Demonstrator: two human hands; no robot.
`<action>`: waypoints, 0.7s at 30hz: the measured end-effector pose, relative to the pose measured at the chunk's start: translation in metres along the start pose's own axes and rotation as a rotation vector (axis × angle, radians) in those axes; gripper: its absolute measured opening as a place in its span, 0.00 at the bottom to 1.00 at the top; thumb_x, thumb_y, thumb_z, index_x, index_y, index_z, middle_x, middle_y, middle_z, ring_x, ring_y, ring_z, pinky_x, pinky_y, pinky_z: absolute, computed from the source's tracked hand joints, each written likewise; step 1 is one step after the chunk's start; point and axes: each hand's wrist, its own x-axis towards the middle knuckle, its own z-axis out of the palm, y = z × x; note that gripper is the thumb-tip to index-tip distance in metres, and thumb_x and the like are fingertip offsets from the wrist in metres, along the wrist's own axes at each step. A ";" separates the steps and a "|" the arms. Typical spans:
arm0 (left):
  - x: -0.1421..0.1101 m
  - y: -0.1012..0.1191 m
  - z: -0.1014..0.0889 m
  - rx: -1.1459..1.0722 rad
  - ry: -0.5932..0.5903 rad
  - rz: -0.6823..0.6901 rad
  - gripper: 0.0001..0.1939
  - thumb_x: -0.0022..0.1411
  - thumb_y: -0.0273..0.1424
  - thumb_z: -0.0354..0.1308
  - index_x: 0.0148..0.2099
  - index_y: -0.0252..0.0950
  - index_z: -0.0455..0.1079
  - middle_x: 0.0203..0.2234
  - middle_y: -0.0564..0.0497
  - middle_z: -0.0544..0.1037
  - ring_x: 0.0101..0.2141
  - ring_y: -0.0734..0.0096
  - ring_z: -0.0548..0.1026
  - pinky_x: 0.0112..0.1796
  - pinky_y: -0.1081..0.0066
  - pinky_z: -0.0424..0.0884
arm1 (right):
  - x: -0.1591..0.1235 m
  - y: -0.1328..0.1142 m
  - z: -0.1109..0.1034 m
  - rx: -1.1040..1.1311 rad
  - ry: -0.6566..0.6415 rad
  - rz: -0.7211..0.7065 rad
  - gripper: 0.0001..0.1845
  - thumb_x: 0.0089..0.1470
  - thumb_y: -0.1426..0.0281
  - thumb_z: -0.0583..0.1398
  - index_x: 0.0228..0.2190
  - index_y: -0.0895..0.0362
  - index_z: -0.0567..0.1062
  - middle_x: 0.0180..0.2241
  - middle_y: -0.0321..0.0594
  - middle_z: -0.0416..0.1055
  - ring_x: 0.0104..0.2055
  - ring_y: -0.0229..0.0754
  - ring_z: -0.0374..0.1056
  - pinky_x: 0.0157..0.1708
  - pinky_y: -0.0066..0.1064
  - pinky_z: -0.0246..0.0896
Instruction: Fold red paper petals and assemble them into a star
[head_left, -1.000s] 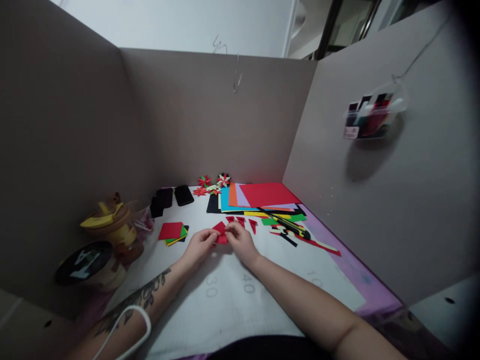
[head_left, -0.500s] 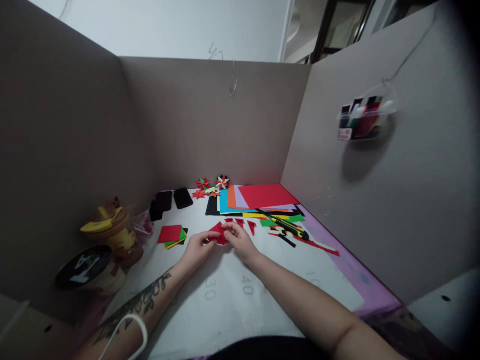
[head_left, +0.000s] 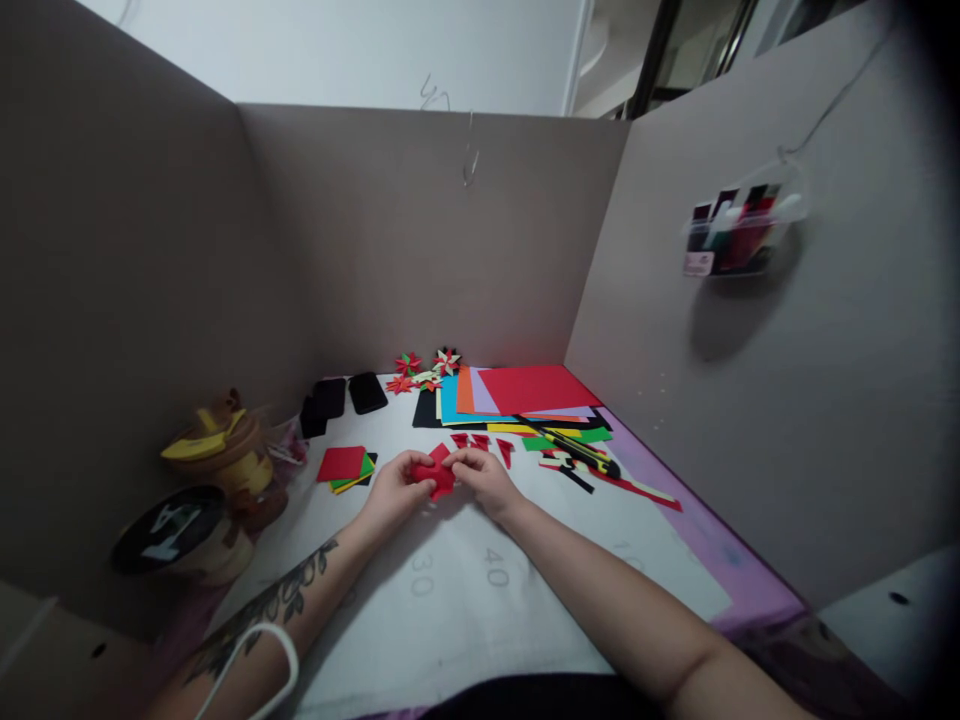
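Observation:
Between my two hands is a small red sheet of paper (head_left: 437, 470), partly covered by fingers and lifted a little off the white mat. My left hand (head_left: 401, 483) pinches its left side between thumb and fingers. At its right edge, my right hand (head_left: 481, 478) has its fingertips closed on the paper. Just beyond lie several small folded red paper pieces (head_left: 481, 443). To the left sits a stack of small paper squares (head_left: 341, 464), red on top, with green, yellow and black edges showing.
Large coloured sheets (head_left: 540, 389) lie at the back right, with a yellow-black cutter knife (head_left: 581, 452) and paper strips (head_left: 574, 478) before them. Folded paper stars (head_left: 446, 361) and black phone-like objects (head_left: 367, 393) are at the back. Pots (head_left: 225, 450) stand left; grey panels surround the table.
The red paper has turned in my hands and shows more of its face. My left hand's fingers have shifted their hold on it. The view has moved slightly.

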 end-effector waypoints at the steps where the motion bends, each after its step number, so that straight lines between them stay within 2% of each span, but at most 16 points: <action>1: -0.001 0.001 0.001 0.041 0.017 0.026 0.14 0.44 0.28 0.60 0.37 0.33 0.66 0.27 0.51 0.75 0.24 0.73 0.72 0.25 0.75 0.67 | -0.001 -0.001 0.001 -0.011 -0.003 -0.002 0.08 0.45 0.66 0.60 0.28 0.57 0.74 0.25 0.35 0.70 0.27 0.36 0.64 0.30 0.28 0.57; 3: -0.002 0.003 0.003 0.133 0.055 0.079 0.12 0.44 0.25 0.58 0.36 0.33 0.67 0.28 0.51 0.75 0.26 0.72 0.72 0.27 0.74 0.68 | -0.001 -0.002 0.005 -0.062 0.024 -0.019 0.09 0.45 0.64 0.60 0.25 0.57 0.71 0.23 0.33 0.66 0.25 0.35 0.61 0.27 0.27 0.55; 7: -0.003 0.002 0.006 0.303 0.074 0.177 0.13 0.45 0.24 0.56 0.37 0.34 0.69 0.30 0.51 0.76 0.30 0.70 0.73 0.32 0.72 0.69 | 0.000 0.000 0.016 -0.202 0.197 -0.057 0.14 0.40 0.68 0.62 0.19 0.56 0.60 0.19 0.27 0.54 0.22 0.32 0.51 0.23 0.24 0.48; 11: -0.003 0.000 0.005 0.363 0.056 0.214 0.16 0.46 0.24 0.55 0.40 0.35 0.70 0.34 0.51 0.77 0.32 0.70 0.73 0.34 0.71 0.69 | 0.003 0.001 0.019 -0.137 0.254 -0.024 0.11 0.41 0.71 0.59 0.20 0.56 0.58 0.19 0.27 0.53 0.22 0.32 0.50 0.23 0.24 0.47; 15: -0.001 0.000 0.002 0.297 0.016 0.176 0.18 0.45 0.24 0.56 0.42 0.33 0.70 0.37 0.48 0.77 0.34 0.67 0.74 0.36 0.70 0.70 | 0.004 0.001 0.010 0.009 0.172 -0.007 0.06 0.43 0.68 0.59 0.27 0.56 0.68 0.25 0.31 0.65 0.26 0.34 0.59 0.26 0.25 0.53; 18: 0.000 -0.001 0.000 0.198 0.009 0.159 0.18 0.45 0.23 0.56 0.42 0.33 0.69 0.38 0.46 0.76 0.37 0.66 0.74 0.37 0.69 0.70 | 0.005 0.006 0.004 0.064 0.061 0.063 0.11 0.45 0.64 0.59 0.31 0.57 0.74 0.29 0.37 0.70 0.29 0.37 0.63 0.28 0.28 0.56; 21: 0.002 -0.004 -0.003 0.079 0.021 0.101 0.19 0.45 0.23 0.57 0.43 0.32 0.68 0.38 0.46 0.76 0.36 0.66 0.74 0.36 0.70 0.70 | 0.004 0.008 0.001 0.100 0.014 0.103 0.15 0.46 0.60 0.60 0.31 0.58 0.76 0.27 0.39 0.72 0.28 0.38 0.64 0.30 0.30 0.58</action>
